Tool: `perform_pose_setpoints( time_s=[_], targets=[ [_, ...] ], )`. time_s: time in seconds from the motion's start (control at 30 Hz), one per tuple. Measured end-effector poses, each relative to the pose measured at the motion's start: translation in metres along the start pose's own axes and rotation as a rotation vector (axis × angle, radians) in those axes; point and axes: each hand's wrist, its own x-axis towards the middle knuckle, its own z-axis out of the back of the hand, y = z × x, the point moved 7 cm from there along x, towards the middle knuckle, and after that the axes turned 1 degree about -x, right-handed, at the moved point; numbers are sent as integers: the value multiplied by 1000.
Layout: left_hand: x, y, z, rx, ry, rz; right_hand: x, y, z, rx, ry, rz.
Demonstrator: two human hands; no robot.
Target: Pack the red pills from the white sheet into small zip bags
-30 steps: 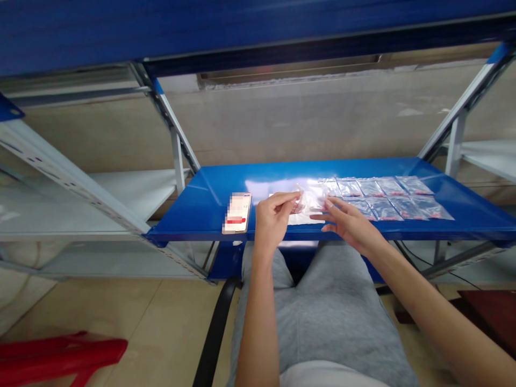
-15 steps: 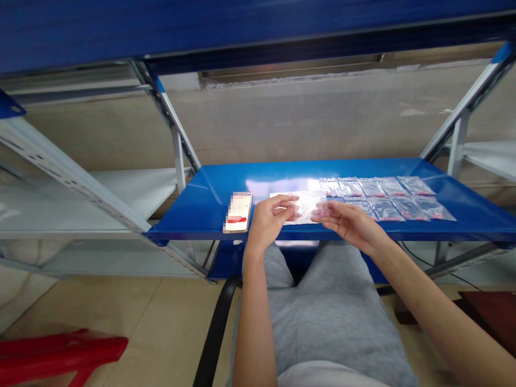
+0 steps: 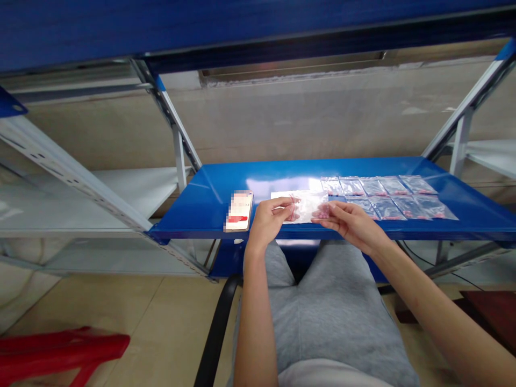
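A clear zip bag (image 3: 305, 208) is stretched between my two hands above the blue shelf, with small pink pieces in its right end. My left hand (image 3: 271, 219) grips the left end, where a red zip line runs across. At the other end, my right hand (image 3: 350, 221) pinches the bag beside the pink pieces. Under the bag lies something white, perhaps paper (image 3: 278, 195); the bag and hands hide most of it. To the right, several similar clear bags (image 3: 373, 186) with pink bits lie flat in two rows.
A phone (image 3: 239, 211) with a lit screen lies left of my hands on the blue shelf (image 3: 193, 215). Metal uprights (image 3: 175, 115) stand at both sides, and another blue shelf (image 3: 258, 27) hangs overhead. A red stool (image 3: 64, 349) is on the floor at lower left.
My right thumb and fingers have closed together at the bag's right end, and the pink pieces show more clearly. My left hand keeps its hold.
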Motion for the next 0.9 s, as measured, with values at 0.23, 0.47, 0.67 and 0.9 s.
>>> perform_pose_setpoints(
  time_s=[0.23, 0.47, 0.67, 0.9],
  targets=[
    [1, 5, 3, -3, -17, 17, -1, -1, -2, 110, -4, -50],
    [4, 9, 1, 32, -5, 7, 3, -5, -1, 116, -31, -28],
    [5, 15, 1, 32, -24, 31, 19, -10, 4, 79, -67, -6],
    [9, 27, 20, 157, -175, 37, 66, 31, 17, -234, 6, 8]
  ],
)
